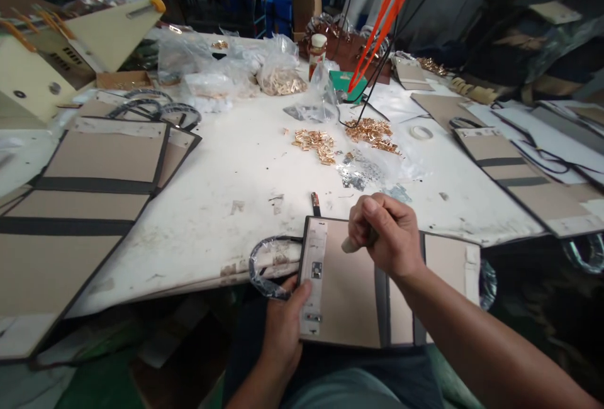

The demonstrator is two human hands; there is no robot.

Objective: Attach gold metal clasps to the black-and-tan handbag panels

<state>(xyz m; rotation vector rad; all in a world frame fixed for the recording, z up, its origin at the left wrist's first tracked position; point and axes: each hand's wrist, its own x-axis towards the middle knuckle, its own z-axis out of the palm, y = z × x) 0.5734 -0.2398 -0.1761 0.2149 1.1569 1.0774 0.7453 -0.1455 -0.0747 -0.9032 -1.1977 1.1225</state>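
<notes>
Panel (346,289) with tan cloth and dark edges sits at the bottom middle of the frame, between your two hands; your left hand (282,321) pinches its left edge, thumb on top by the white strip (315,296), fingers mostly hidden underneath; a dark loop handle (260,261) pokes out just beside that hand, toward the left. Your right hand (389,233) is curled up tight in a fist over the panel's upper middle; a blunt, grayish tip (349,246) shows at the fist's lower left, but I cannot tell what it is, or if you hold something in there; a small metal plate (316,270) sits on the strip, between your hands. Two piles of gold bits (317,145) lie on the white table (212,195), above the panel in the frame.
</notes>
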